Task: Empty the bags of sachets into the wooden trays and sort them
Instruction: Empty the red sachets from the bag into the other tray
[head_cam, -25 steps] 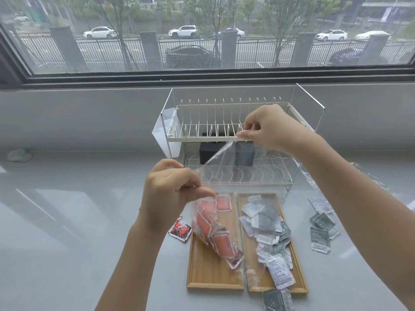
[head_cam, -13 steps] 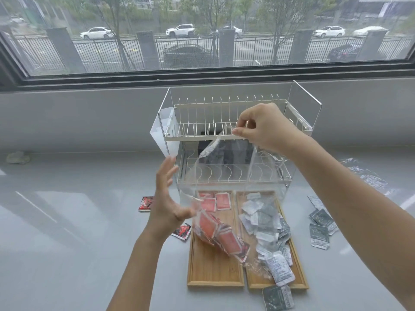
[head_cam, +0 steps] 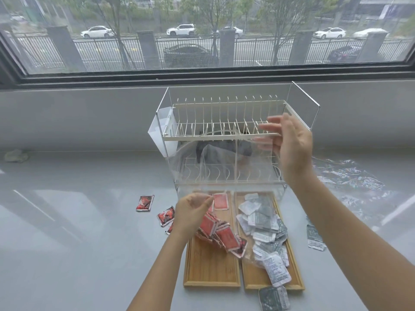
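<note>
A clear plastic bag (head_cam: pixel 224 173) stands over the two wooden trays, its lower end full of red sachets (head_cam: pixel 224 235) resting on the left tray (head_cam: pixel 208 270). My left hand (head_cam: pixel 192 213) pinches the bag low on its left side. My right hand (head_cam: pixel 292 147) is up at the bag's top right corner, blurred, with its fingers spread. The right tray (head_cam: pixel 256 278) holds a heap of silver and grey sachets (head_cam: pixel 262 223). One red sachet (head_cam: pixel 220 201) lies at the far end of the left tray.
A two-tier wire dish rack (head_cam: pixel 224 117) stands right behind the trays, under the window. Loose red sachets (head_cam: pixel 144 203) lie on the counter left of the trays. Grey sachets (head_cam: pixel 315 237) lie right and in front. A crumpled clear bag (head_cam: pixel 350 176) lies far right.
My left hand let go of the bag, opened, then closed on it lower down. My right hand's pinch on the top edge has spread open. The red sachets slid lower onto the left tray.
</note>
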